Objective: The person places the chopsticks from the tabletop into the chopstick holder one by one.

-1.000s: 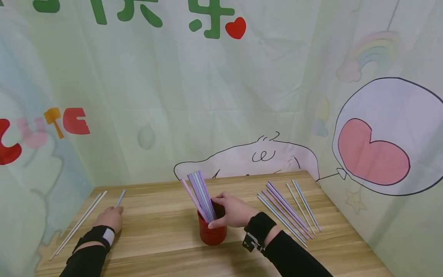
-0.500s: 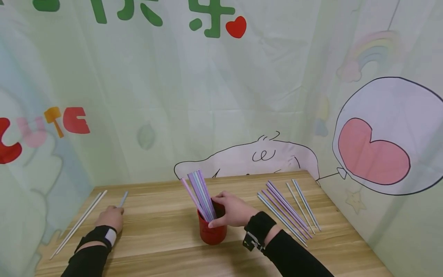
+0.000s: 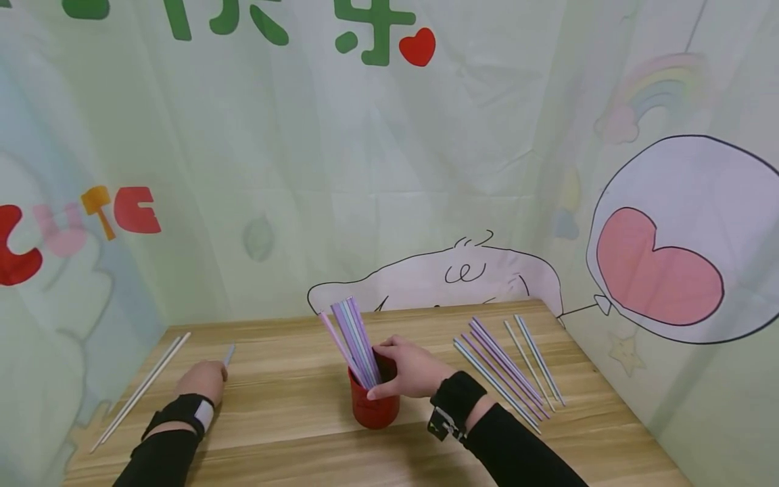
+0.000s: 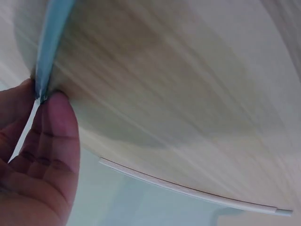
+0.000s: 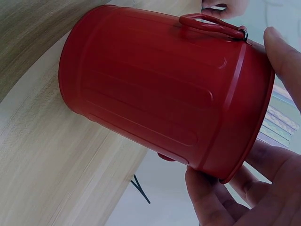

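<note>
My left hand pinches a light blue drinking straw between thumb and fingertips, low over the left part of the table. Only the far tip of that straw shows past the hand in the head view. Near the table's middle stands a small red metal bucket with side handles. My right hand grips its rim, thumb on the near side and fingers on the far side. A bunch of purple, pink and blue straws leans leftward out of the bucket. How deep they reach is hidden.
Left of my left hand, pale straws lie along the table's left side. Several purple, blue and white straws lie spread on the wooden table to the right. A printed curtain hangs behind and at both sides.
My left hand has shifted slightly right and toward me, and the blue straw has moved with it. The right hand and the bucket have stayed in place.
</note>
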`<state>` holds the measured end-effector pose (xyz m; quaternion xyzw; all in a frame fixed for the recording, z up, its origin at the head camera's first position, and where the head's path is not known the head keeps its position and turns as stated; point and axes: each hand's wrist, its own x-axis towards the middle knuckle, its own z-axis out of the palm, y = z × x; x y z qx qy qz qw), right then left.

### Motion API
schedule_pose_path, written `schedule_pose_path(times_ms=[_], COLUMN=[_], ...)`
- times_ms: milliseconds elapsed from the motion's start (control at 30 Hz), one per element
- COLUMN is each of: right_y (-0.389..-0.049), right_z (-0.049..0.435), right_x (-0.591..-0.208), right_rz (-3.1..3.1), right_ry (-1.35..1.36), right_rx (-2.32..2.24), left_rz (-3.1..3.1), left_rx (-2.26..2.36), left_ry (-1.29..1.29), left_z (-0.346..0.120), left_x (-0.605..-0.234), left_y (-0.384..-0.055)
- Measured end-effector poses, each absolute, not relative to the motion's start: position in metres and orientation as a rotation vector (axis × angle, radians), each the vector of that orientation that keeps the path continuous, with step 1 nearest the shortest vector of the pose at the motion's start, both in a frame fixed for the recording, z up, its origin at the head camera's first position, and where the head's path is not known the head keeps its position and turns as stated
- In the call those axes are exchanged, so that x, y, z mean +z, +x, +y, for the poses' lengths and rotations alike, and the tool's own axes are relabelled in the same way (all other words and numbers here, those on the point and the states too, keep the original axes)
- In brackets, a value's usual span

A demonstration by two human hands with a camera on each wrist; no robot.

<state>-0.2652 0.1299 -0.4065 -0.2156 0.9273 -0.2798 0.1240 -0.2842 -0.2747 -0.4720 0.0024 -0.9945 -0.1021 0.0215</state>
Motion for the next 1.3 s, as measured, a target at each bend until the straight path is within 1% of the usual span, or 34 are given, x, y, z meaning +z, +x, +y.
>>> schedule_pose_path(times_ms=[367, 633, 800, 1300], right_y=[-0.264, -0.265, -0.265, -0.267], right_z=[0.129, 0.129, 0.129, 0.131], right_x=[-0.407, -0.407, -0.407, -0.409], right_rz=[2.713, 2.711, 2.712, 2.706], right_ry=[-0.643, -0.641, -0.637, -0.644], right_rx=[-0.801, -0.808, -0.807, -0.825], left_rz=[-3.046, -2.966, -2.867, -2.549], left_rx=[-0.507, -0.774, -0.94, -1.311], left_ry=[0.054, 0.078, 0.025, -0.02], left_z=[-0.268, -0.258, -0.249, -0.201], left_x=[-0.481, -0.474, -0.461, -0.408], left_y=[-0.291, -0.306, -0.308, -0.287])
